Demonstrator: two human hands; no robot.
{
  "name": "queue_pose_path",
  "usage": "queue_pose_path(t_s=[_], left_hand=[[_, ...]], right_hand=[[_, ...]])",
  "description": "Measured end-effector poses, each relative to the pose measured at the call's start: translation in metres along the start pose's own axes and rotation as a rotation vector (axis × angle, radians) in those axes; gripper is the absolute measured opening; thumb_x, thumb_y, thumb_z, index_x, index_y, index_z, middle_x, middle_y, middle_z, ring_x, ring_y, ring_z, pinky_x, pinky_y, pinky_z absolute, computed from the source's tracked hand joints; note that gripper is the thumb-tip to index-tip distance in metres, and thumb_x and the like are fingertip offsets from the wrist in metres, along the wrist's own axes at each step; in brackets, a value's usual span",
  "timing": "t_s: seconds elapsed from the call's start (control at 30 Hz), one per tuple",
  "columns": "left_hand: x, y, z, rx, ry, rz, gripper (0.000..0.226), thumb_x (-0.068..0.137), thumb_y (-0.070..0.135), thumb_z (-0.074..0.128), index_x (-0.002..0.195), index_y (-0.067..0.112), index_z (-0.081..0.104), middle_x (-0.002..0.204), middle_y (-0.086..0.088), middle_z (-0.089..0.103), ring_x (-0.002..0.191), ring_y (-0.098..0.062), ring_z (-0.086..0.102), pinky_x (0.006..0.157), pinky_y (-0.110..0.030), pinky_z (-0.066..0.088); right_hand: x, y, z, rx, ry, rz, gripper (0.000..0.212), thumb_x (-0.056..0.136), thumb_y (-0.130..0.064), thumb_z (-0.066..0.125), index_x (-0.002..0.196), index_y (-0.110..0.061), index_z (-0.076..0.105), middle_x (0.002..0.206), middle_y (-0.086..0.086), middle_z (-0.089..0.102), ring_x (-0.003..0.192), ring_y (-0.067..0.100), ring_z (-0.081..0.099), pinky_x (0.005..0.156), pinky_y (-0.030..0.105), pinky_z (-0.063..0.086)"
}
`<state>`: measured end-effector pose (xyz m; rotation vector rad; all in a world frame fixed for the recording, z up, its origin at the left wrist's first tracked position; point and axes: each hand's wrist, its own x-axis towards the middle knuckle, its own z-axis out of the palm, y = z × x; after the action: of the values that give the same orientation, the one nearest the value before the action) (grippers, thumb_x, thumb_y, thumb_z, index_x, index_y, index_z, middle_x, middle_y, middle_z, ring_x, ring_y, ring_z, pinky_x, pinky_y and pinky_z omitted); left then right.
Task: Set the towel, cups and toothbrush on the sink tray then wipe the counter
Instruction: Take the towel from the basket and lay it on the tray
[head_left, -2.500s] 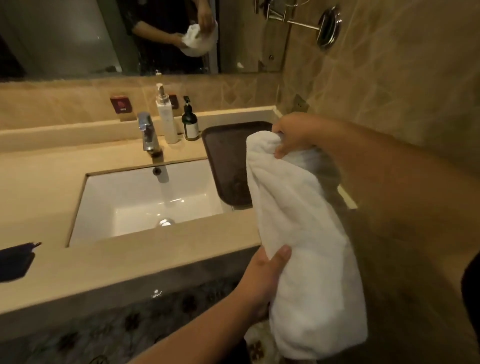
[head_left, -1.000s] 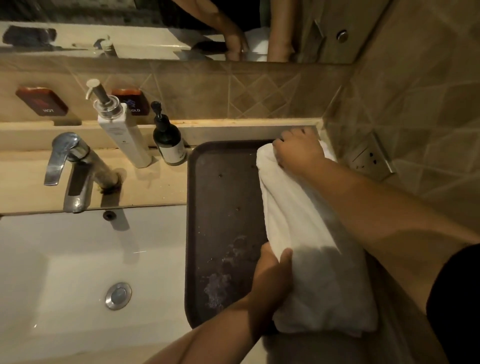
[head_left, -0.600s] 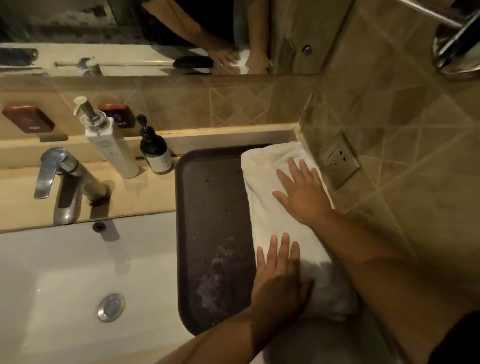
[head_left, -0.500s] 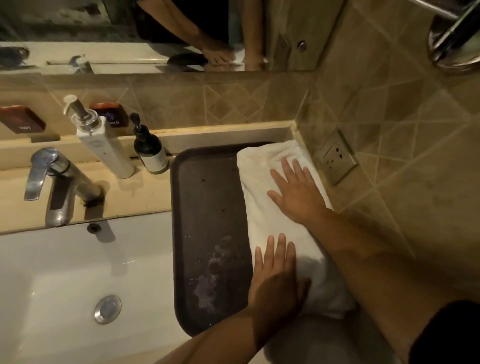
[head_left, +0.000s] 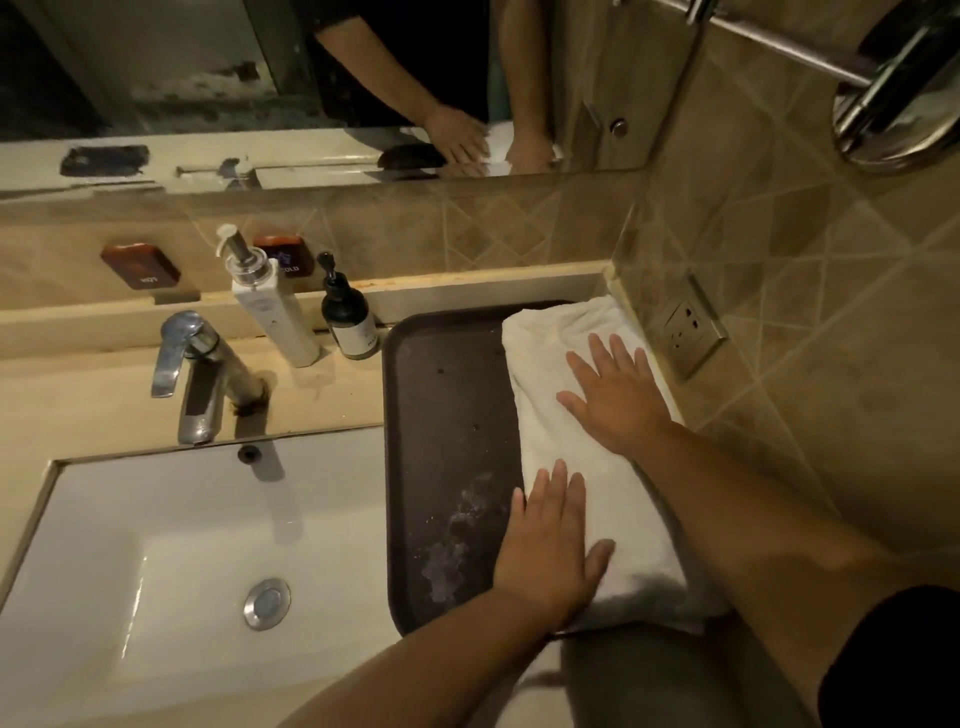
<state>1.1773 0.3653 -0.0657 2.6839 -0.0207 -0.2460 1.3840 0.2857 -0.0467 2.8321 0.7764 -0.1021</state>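
Both hands lie flat on a folded white towel (head_left: 582, 452) that rests along the right side of a dark brown tray (head_left: 447, 426), next to the tiled side wall. The right hand (head_left: 615, 397) is at the far half of the towel, palm down, its fingers spread and pointing toward the back wall, pinching nothing. The left hand (head_left: 550, 545) is on the towel's near left edge, palm down, fingers straight and close together with the thumb stretched out to the right across the cloth; it too grips nothing and only presses on the fabric. The towel's near end hangs slightly past the front edge of the tray. The bare left half of the tray shows a pale smear of residue near the left hand. Left of the tray, on the beige counter (head_left: 93, 395), stand a small dark pump bottle (head_left: 349, 325) and, just beside it, a taller white pump bottle (head_left: 270, 306); further left is a chrome faucet (head_left: 200, 369) above the white sink basin (head_left: 171, 545). A wall socket (head_left: 688, 325) sits in the tiles just right of the towel. The mirror (head_left: 311, 78) above reflects both forearms and hands.
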Motion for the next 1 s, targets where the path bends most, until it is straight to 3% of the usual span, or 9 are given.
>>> queue_pose_path(t_s=[0.1,0.17,0.27,0.33,0.47,0.57,0.77,0.87,1.0], left_hand=[[0.000,-0.032,-0.041,0.096,0.050,-0.063,0.073,0.097,0.059,0.028,0.154,0.018,0.007,0.165,-0.008,0.009,0.151,-0.031,0.004,0.115,-0.051,-0.002],[0.002,-0.057,-0.072,0.111,0.050,-0.087,0.070,0.096,0.051,0.044,0.153,0.018,0.019,0.162,-0.007,0.022,0.149,-0.030,0.016,0.117,-0.051,0.009],[0.000,-0.085,-0.113,0.168,-0.010,-0.074,0.054,0.094,0.045,0.053,0.140,0.019,0.043,0.146,-0.007,0.048,0.132,-0.029,0.045,0.108,-0.049,0.037],[-0.006,-0.098,-0.129,0.206,-0.067,-0.042,0.040,0.093,0.044,0.054,0.126,0.021,0.053,0.126,-0.006,0.059,0.109,-0.025,0.058,0.090,-0.042,0.049],[-0.025,-0.112,-0.148,0.251,-0.116,0.056,0.039,0.093,0.044,0.057,0.123,0.020,0.055,0.118,-0.006,0.061,0.101,-0.025,0.061,0.087,-0.043,0.054],[-0.052,-0.113,-0.153,0.289,-0.138,0.171,0.044,0.093,0.045,0.057,0.128,0.018,0.054,0.119,-0.005,0.061,0.103,-0.025,0.061,0.088,-0.044,0.055],[-0.114,-0.088,-0.131,0.412,-0.307,0.385,0.042,0.093,0.047,0.053,0.122,0.017,0.055,0.115,-0.009,0.062,0.101,-0.029,0.060,0.083,-0.041,0.052],[-0.143,-0.059,-0.107,0.435,-0.331,0.504,0.048,0.092,0.049,0.053,0.126,0.015,0.054,0.122,-0.010,0.060,0.110,-0.032,0.058,0.086,-0.041,0.051],[-0.194,0.002,-0.069,0.485,-0.388,0.701,0.054,0.091,0.052,0.054,0.130,0.016,0.052,0.128,-0.010,0.059,0.115,-0.032,0.057,0.091,-0.043,0.049]], right_hand=[[-0.018,-0.010,-0.017,-0.009,-0.015,0.040,0.072,0.090,-0.069,0.004,0.153,-0.033,0.009,0.164,0.004,0.002,0.149,0.032,-0.001,0.118,0.053,-0.004],[-0.036,-0.022,-0.030,0.031,-0.028,0.062,0.064,0.094,-0.065,0.018,0.148,-0.033,0.026,0.161,0.004,0.021,0.147,0.031,0.015,0.118,0.053,0.005],[-0.065,-0.037,-0.045,0.099,-0.056,0.051,0.042,0.093,-0.054,0.040,0.122,-0.026,0.053,0.129,0.004,0.056,0.114,0.026,0.053,0.102,0.044,0.036],[-0.081,-0.046,-0.055,0.160,-0.148,0.066,0.034,0.092,-0.048,0.047,0.113,-0.022,0.055,0.118,0.004,0.060,0.100,0.023,0.057,0.087,0.037,0.043],[-0.123,-0.066,-0.075,0.273,-0.246,0.184,0.051,0.092,-0.043,0.054,0.138,-0.022,0.047,0.143,0.003,0.049,0.128,0.024,0.046,0.103,0.036,0.037],[-0.173,-0.094,-0.084,0.347,-0.237,0.288,0.056,0.090,-0.042,0.057,0.142,-0.023,0.045,0.149,0.002,0.044,0.133,0.023,0.042,0.108,0.037,0.035],[-0.298,-0.142,-0.076,0.452,-0.396,0.452,0.060,0.087,-0.045,0.063,0.140,-0.022,0.046,0.145,0.004,0.047,0.128,0.024,0.047,0.104,0.038,0.040],[-0.365,-0.150,-0.075,0.440,-0.378,0.555,0.065,0.082,-0.049,0.063,0.140,-0.025,0.046,0.143,0.004,0.050,0.125,0.025,0.050,0.098,0.036,0.044],[-0.465,-0.152,-0.076,0.502,-0.311,0.656,0.052,0.081,-0.045,0.069,0.123,-0.016,0.057,0.123,0.012,0.063,0.107,0.030,0.059,0.087,0.036,0.050]])
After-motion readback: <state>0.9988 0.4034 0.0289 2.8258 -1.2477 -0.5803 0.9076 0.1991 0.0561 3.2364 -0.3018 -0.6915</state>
